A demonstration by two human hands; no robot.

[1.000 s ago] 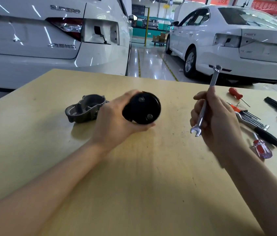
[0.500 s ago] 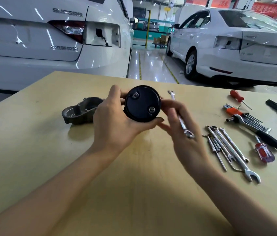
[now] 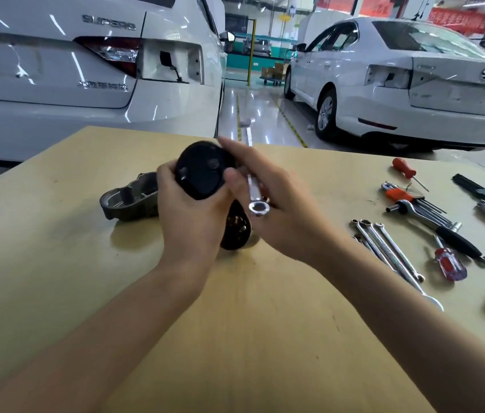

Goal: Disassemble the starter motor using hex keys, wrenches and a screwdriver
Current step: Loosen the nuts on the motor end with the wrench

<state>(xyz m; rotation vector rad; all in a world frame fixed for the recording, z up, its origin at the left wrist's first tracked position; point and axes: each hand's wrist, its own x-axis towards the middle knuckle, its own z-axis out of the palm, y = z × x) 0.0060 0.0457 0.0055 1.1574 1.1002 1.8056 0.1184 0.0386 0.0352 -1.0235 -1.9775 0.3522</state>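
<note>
My left hand [image 3: 189,216] grips the black starter motor body [image 3: 201,171] from the left, its round end cap turned toward me with two bolts on it. The motor's lower end [image 3: 236,226] reaches down to the wooden table [image 3: 56,263]. My right hand [image 3: 277,204] holds a small silver combination wrench [image 3: 257,198] against the cap's right side, ring end pointing toward me. Its far end is hidden behind my fingers. A grey cast metal housing [image 3: 129,199] lies on the table just left of my left hand.
To the right lie several wrenches [image 3: 390,251], a ratchet with black handle [image 3: 440,228], an orange hex key set [image 3: 408,195], and two red-handled screwdrivers [image 3: 449,265] [image 3: 403,168]. Two white cars stand beyond the table's far edge.
My right hand carried the wrench from the right side of the table over to the motor's end cap. My left hand tilted the motor so its cap faces me more steeply.
</note>
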